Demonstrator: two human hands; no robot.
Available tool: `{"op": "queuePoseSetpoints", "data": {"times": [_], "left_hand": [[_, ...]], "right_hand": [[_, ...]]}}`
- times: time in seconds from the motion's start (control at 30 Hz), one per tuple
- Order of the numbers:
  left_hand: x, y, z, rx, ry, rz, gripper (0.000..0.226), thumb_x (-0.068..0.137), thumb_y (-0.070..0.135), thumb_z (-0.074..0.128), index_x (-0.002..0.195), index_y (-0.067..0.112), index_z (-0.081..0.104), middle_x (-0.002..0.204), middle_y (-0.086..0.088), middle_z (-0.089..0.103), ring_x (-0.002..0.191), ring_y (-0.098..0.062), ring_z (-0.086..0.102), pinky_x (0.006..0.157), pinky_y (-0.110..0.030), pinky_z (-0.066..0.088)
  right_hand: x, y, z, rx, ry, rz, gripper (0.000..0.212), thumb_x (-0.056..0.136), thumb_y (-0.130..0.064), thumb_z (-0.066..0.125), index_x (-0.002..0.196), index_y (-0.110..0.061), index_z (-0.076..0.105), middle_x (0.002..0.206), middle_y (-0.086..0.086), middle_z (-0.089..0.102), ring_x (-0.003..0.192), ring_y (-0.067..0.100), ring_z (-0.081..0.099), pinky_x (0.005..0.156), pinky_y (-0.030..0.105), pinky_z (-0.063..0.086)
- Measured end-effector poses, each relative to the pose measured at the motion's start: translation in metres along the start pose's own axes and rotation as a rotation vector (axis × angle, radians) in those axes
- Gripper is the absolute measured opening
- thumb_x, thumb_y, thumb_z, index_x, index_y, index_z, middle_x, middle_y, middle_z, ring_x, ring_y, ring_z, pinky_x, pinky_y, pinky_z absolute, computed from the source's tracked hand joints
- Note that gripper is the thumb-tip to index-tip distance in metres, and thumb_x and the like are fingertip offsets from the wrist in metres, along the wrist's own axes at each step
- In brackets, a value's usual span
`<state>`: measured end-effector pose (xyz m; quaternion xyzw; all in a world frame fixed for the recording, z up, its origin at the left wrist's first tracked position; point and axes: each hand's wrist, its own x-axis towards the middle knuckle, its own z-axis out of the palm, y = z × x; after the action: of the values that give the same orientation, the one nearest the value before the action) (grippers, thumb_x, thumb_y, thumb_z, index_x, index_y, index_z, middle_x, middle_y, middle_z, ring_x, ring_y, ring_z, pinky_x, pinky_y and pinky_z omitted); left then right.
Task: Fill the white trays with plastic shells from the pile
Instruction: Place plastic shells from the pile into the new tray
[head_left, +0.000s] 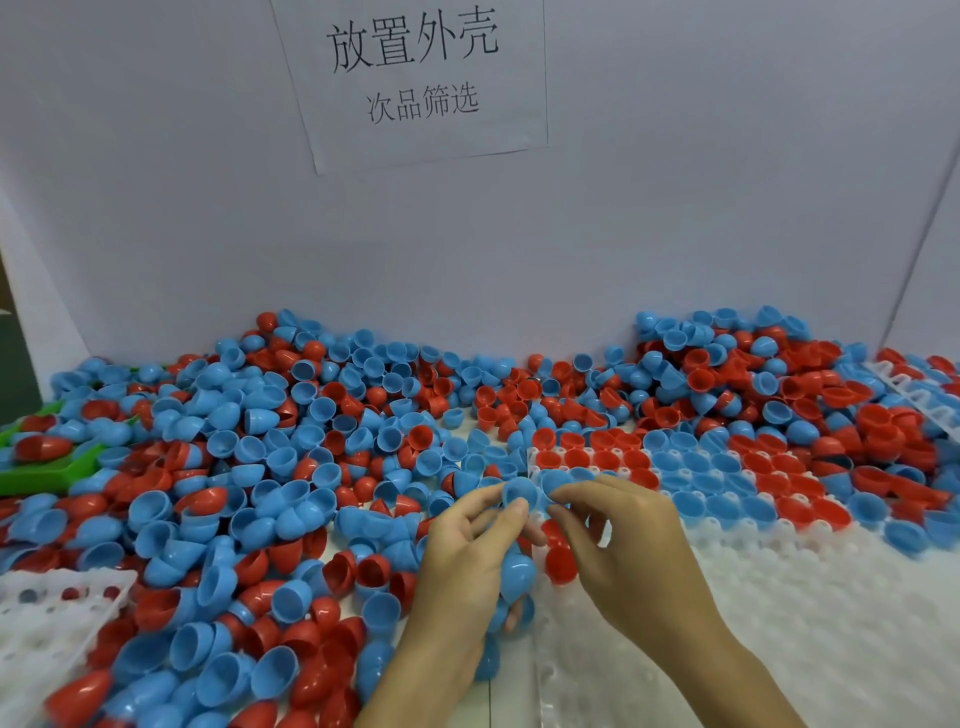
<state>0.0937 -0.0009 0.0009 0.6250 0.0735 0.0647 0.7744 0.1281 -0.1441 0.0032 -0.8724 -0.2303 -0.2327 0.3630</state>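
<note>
A big pile of red and blue plastic shells (291, 467) covers the table's left and back. A white tray (810, 613) lies at the right, its far rows filled with red and blue shells. My left hand (462, 566) holds a stack of blue shells (517, 571), with its thumb and fingers on the top blue shell (519, 491). My right hand (618, 540) pinches a blue shell (553, 486) just beside it, over the tray's left edge. A red shell (561, 564) sits in the tray under my right hand.
A second white tray (41, 618) lies at the lower left, partly buried. A green tray (47, 473) sits at the far left under shells. Another white tray (914, 395) leans at the far right. A white wall with a paper sign (415, 78) stands behind.
</note>
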Motion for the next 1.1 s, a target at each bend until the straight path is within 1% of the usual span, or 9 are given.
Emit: {"op": "queuePoseSetpoints", "data": {"times": [0.1, 0.27, 0.43, 0.53, 0.67, 0.77, 0.93, 1.03, 1.1], "left_hand": [[0.0001, 0.0016, 0.0008, -0.015, 0.040, 0.008, 0.020, 0.090, 0.033, 0.067, 0.088, 0.015, 0.074, 0.069, -0.007, 0.066, 0.048, -0.014, 0.054, 0.034, -0.022, 0.036], [-0.0008, 0.0055, 0.0013, -0.028, 0.071, 0.000, 0.036, 0.067, 0.059, 0.070, 0.067, 0.023, 0.072, 0.063, -0.005, 0.058, 0.044, -0.014, 0.048, 0.035, -0.022, 0.034], [0.0006, 0.0046, 0.0023, -0.021, 0.112, 0.003, 0.039, 0.061, 0.064, 0.069, 0.060, 0.026, 0.069, 0.063, -0.002, 0.054, 0.045, -0.013, 0.045, 0.035, -0.023, 0.033], [0.0002, 0.0044, 0.0016, -0.018, 0.107, -0.007, 0.041, 0.061, 0.065, 0.070, 0.062, 0.024, 0.070, 0.062, -0.001, 0.054, 0.043, -0.012, 0.045, 0.034, -0.023, 0.033], [-0.0033, 0.0041, 0.0044, 0.018, 0.074, -0.004, 0.042, 0.062, 0.066, 0.069, 0.073, 0.026, 0.075, 0.057, 0.002, 0.058, 0.042, -0.010, 0.049, 0.037, -0.023, 0.037], [-0.0062, 0.0040, 0.0082, 0.056, 0.036, 0.027, 0.040, 0.063, 0.067, 0.066, 0.077, 0.031, 0.077, 0.056, 0.008, 0.062, 0.044, -0.007, 0.057, 0.045, -0.018, 0.041], [-0.0071, 0.0045, 0.0095, 0.065, 0.008, 0.044, 0.040, 0.063, 0.065, 0.065, 0.073, 0.029, 0.079, 0.052, 0.005, 0.058, 0.041, -0.008, 0.051, 0.041, -0.017, 0.039], [-0.0063, 0.0037, 0.0099, 0.080, -0.024, 0.044, 0.040, 0.066, 0.062, 0.066, 0.064, 0.022, 0.074, 0.055, 0.000, 0.055, 0.042, -0.009, 0.049, 0.040, -0.018, 0.039], [-0.0066, 0.0030, 0.0102, 0.078, -0.045, 0.028, 0.038, 0.068, 0.058, 0.068, 0.069, 0.020, 0.075, 0.059, -0.002, 0.058, 0.045, -0.010, 0.051, 0.039, -0.017, 0.039]], "right_hand": [[-0.0011, 0.0019, -0.0007, 0.000, -0.023, -0.016, 0.007, 0.085, -0.021, 0.077, 0.083, -0.028, 0.076, 0.067, -0.021, 0.053, 0.068, 0.002, 0.054, 0.058, 0.014, 0.041], [-0.0043, 0.0020, 0.0017, 0.143, -0.091, -0.071, 0.017, 0.094, -0.021, 0.065, 0.080, -0.025, 0.073, 0.081, -0.014, 0.051, 0.083, 0.012, 0.052, 0.065, 0.014, 0.040], [-0.0044, -0.0005, -0.0003, 0.224, -0.087, -0.103, 0.021, 0.085, -0.011, 0.058, 0.081, -0.027, 0.072, 0.081, -0.015, 0.063, 0.078, 0.013, 0.059, 0.062, 0.015, 0.042], [-0.0035, -0.0002, -0.0010, 0.216, -0.061, -0.093, 0.027, 0.085, -0.004, 0.067, 0.088, -0.031, 0.069, 0.080, -0.019, 0.066, 0.077, 0.009, 0.063, 0.063, 0.013, 0.047], [-0.0022, -0.0007, -0.0004, 0.194, -0.053, -0.106, 0.048, 0.080, 0.005, 0.075, 0.102, -0.037, 0.063, 0.076, -0.017, 0.062, 0.075, 0.006, 0.061, 0.064, 0.010, 0.046], [-0.0015, 0.0010, 0.0004, 0.079, -0.048, -0.134, 0.038, 0.076, 0.006, 0.079, 0.097, -0.025, 0.075, 0.080, -0.021, 0.057, 0.076, -0.001, 0.055, 0.064, 0.006, 0.042], [0.0000, 0.0029, 0.0001, 0.064, 0.038, -0.108, 0.025, 0.074, 0.004, 0.082, 0.088, -0.016, 0.077, 0.082, -0.014, 0.060, 0.072, -0.005, 0.053, 0.064, 0.003, 0.039], [0.0019, 0.0038, -0.0008, 0.111, 0.086, -0.068, 0.023, 0.077, 0.005, 0.079, 0.089, -0.015, 0.076, 0.082, -0.014, 0.062, 0.079, 0.000, 0.058, 0.064, 0.006, 0.043], [0.0024, 0.0029, -0.0012, 0.152, 0.090, -0.046, 0.024, 0.079, 0.006, 0.077, 0.090, -0.016, 0.076, 0.081, -0.014, 0.064, 0.081, 0.006, 0.059, 0.061, 0.012, 0.046]]}}
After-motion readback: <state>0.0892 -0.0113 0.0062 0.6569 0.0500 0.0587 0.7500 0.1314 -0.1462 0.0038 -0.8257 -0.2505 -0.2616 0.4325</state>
